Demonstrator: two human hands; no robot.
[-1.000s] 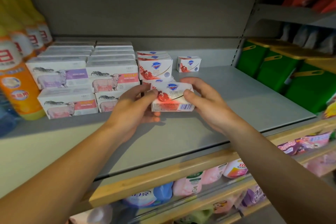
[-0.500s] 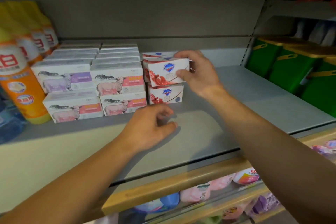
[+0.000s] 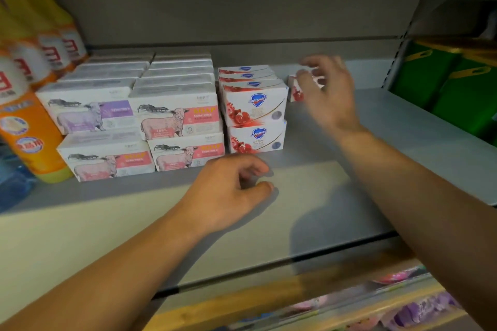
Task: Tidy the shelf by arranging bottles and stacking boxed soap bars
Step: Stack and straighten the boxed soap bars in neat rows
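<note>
Two white-and-red soap boxes stand stacked at the front of the grey shelf, with more of the same lined up behind them. A lone box of the same soap sits farther back to the right. My right hand hovers over that lone box, blurred, fingers spread and holding nothing. My left hand rests on the shelf in front of the stack, fingers loosely curled and empty. Orange and yellow bottles stand at the far left.
Stacked white soap boxes with sheep pictures fill the shelf left of the red ones. Green containers sit in the bay to the right. A wooden-edged lower shelf holds pink and purple packs.
My right hand let go of the top red soap box on the stack and moved right toward the lone box at the back. My left hand stayed in place.
</note>
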